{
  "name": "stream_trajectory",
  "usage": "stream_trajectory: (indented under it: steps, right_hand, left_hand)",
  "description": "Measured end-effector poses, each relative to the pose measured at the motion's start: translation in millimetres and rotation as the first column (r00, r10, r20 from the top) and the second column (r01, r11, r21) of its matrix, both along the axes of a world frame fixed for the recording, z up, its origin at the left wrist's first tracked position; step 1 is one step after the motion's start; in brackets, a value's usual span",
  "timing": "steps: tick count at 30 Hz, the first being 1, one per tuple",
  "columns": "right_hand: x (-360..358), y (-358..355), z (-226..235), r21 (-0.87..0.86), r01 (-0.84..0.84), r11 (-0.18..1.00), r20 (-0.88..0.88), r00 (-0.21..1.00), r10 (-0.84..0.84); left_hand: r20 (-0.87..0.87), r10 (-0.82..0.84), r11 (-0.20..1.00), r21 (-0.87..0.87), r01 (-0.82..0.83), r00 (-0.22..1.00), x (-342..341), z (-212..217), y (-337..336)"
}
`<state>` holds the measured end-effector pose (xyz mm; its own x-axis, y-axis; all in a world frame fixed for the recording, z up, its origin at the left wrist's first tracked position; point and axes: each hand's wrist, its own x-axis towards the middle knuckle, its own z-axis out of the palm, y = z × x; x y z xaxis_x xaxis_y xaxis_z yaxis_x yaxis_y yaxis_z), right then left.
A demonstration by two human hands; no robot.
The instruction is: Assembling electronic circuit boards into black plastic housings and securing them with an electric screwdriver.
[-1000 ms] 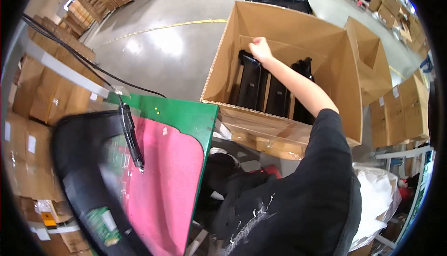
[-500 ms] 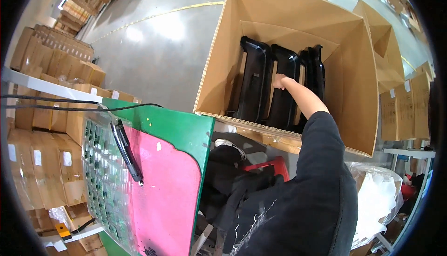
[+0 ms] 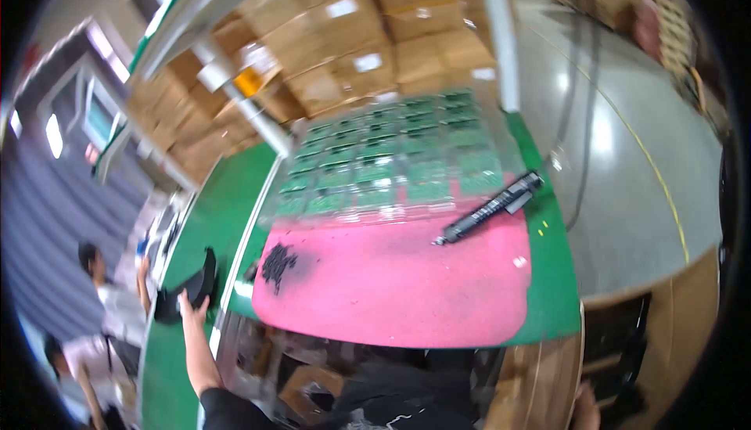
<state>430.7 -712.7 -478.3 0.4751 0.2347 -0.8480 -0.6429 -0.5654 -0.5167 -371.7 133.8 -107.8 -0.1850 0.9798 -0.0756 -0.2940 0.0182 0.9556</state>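
My left hand [image 3: 195,306] reaches out to the far left over the green worktop. Its fingers grip the near edge of a curved black plastic housing [image 3: 184,289]. At the lower right my right hand [image 3: 585,408] shows only in part, beside the cardboard box [image 3: 680,316] that has black plastic parts [image 3: 614,344] in it. It is blurred, so I cannot make out its fingers. In front of me lies a pink mat [image 3: 391,289] with a black electric screwdriver [image 3: 493,209] across its far right edge. A pile of small black screws [image 3: 278,264] sits on the mat's left side.
A clear tray of green circuit boards [image 3: 383,156] stands behind the mat. Stacked cartons [image 3: 336,31] rise beyond the green table [image 3: 555,273]. A white metal post [image 3: 498,31] and hanging cables [image 3: 575,101] stand at the right. Two people [image 3: 117,297] are at the far left.
My view has swung left from the box to the worktop. The hand that reached among the black parts in the box is out from there. My left hand now shows, gripping a black housing.
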Motion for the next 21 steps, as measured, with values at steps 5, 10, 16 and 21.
stream_trajectory:
  steps: [5,10,16,21]
  right_hand:
    - [142.6,96.8,63.8,0.107,-0.034,0.994,0.165,0.986,0.016]
    - [181.3,115.9,102.4,0.204,0.055,0.977,0.227,0.969,-0.102]
    - [155.9,103.5,116.7,0.336,0.241,0.91,0.203,0.925,-0.32]
    - [95.4,94.4,151.0,0.443,0.4,0.803,0.151,0.849,-0.507]
  left_hand:
    - [-0.517,0.409,0.905,0.124,-0.407,0.752,9.8,8.5,-12.9]
    - [-0.742,0.374,0.925,0.254,-0.283,0.557,68.6,32.8,-8.5]
    - [-0.906,0.352,0.908,0.391,0.15,0.234,186.8,74.9,-49.3]
    - [-0.882,0.381,0.826,0.46,0.325,0.278,223.2,83.7,-47.3]
